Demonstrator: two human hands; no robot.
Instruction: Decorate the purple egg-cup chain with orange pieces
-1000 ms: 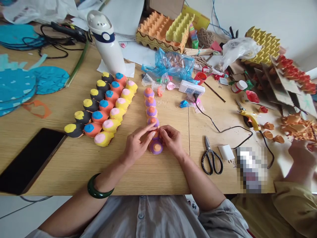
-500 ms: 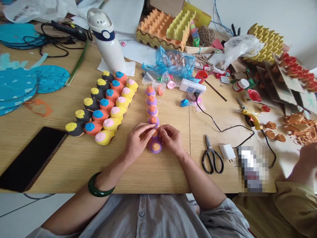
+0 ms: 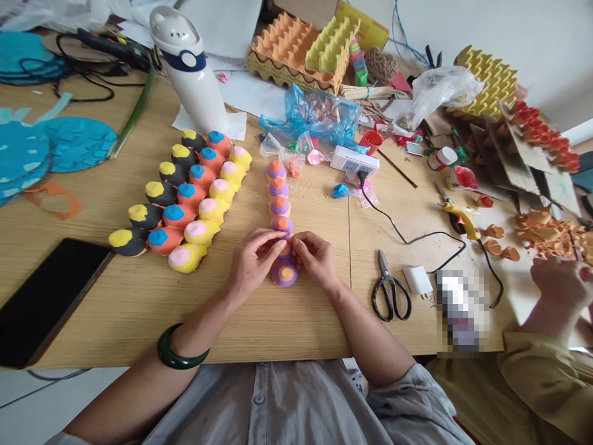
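A strip of egg-carton cups (image 3: 280,205), covered in purple with orange tips, lies upright on the table in front of me. My left hand (image 3: 256,258) is closed on its left side, thumb and fingers pinched at the second cup from the near end. From the right, my right hand (image 3: 315,258) pinches the same cup, its fingertips partly hiding it. The nearest purple cup (image 3: 284,272) shows just below my fingers. To the left stand three more strips: black cups with yellow tips (image 3: 160,193), red with blue tips (image 3: 186,193), and yellow with pink tips (image 3: 212,210).
Black-handled scissors (image 3: 390,290), a white charger (image 3: 417,281) and a yellow glue gun (image 3: 463,221) lie to the right. A power strip (image 3: 354,162) and white bottle (image 3: 197,93) stand behind. A dark tablet (image 3: 49,300) is at left. Another person's hand (image 3: 560,281) is at far right.
The view has shifted slightly, moving the table things a little left. My hands stay at the same cup. The other person's hand has come further into view at the right.
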